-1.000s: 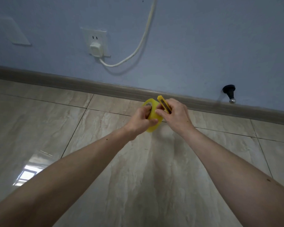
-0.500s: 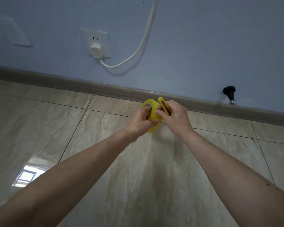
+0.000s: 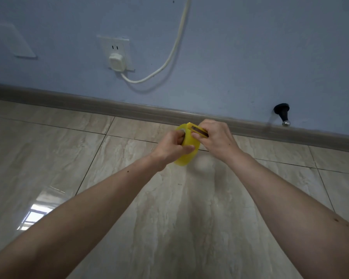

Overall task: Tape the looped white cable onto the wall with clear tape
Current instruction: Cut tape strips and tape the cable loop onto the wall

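A white cable (image 3: 170, 57) hangs down the blue wall (image 3: 250, 57) and curves into a white plug (image 3: 116, 62) in a socket. Low over the floor, my left hand (image 3: 170, 149) grips a yellowish roll of tape (image 3: 186, 156), fingers through its core. My right hand (image 3: 215, 137) holds a yellow utility knife (image 3: 197, 130) against the top of the roll, thumb beside the roll's edge. The loose tape end is hidden between the hands.
A grey skirting board (image 3: 109, 106) runs along the wall's foot. A black door stop (image 3: 282, 115) sticks out at the right. A blank white cover plate (image 3: 10, 42) sits on the wall at far left. Glossy beige floor tiles (image 3: 169, 208) lie below.
Both hands stay together on the roll and knife, and have only shifted slightly. The view has tilted a little.
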